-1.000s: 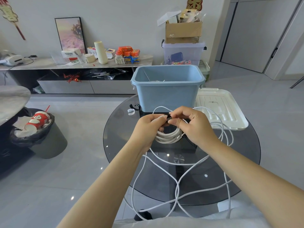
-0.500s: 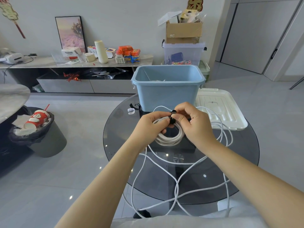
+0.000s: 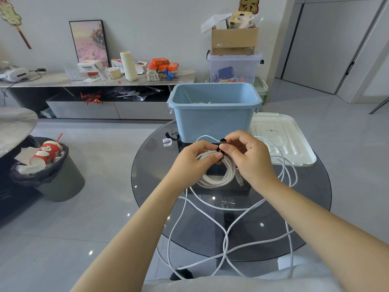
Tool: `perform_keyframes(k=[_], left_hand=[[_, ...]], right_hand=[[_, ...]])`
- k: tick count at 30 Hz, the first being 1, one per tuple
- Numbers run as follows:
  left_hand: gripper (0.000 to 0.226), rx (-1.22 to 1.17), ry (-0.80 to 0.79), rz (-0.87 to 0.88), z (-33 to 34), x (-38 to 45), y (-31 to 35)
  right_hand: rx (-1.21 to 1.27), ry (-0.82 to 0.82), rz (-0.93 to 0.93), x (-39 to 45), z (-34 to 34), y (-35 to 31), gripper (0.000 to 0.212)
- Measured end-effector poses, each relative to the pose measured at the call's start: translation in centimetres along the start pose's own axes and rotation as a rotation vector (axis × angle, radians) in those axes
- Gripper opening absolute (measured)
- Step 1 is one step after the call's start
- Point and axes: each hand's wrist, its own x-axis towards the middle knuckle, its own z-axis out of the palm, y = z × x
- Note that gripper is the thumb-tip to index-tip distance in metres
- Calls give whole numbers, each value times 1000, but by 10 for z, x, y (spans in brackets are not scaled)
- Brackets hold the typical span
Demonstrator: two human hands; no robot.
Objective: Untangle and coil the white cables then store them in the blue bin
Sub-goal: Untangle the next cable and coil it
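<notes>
Nearest, loose white cables (image 3: 226,234) lie looped and crossed on the round glass table (image 3: 147,186), trailing off its front edge. Above them the left hand (image 3: 189,163) grips a coiled white cable (image 3: 216,173), while the right hand (image 3: 246,157) pinches a black strap (image 3: 221,145) at the coil's top. Risk: if the strap slips before fastening, the coil would likely spring open; the loose strands below could snag it. Beyond, the blue bin (image 3: 212,123) stands open, something white barely visible inside. Its white lid (image 3: 282,138) lies beside it.
</notes>
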Motion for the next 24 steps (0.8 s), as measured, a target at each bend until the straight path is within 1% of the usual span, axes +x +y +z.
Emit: perform_keyframes(k=[5,9,13,15,17,20,24], left_hand=[[12,71,37,17,0,1,-5],[16,175,106,94,-1,-1,-5],[9,191,100,123,0,-2,-4],[10,172,101,123,1,-1,-4],[14,166,101,128,3,0,-4],[18,116,114,124,6,0,-5],[36,133,105,137,3,1,-7]], right_hand=[[-32,14,18,1,3,-1,12],[23,-27,117,5,3,2,8],[-5,-42,30,1,1,-2,6],[16,-48,38,1,1,-3,7],[73,-69,116,2,-1,-1,11],[223,-118,253,2,-2,1,11],[367,-118,380,2,1,2,9]])
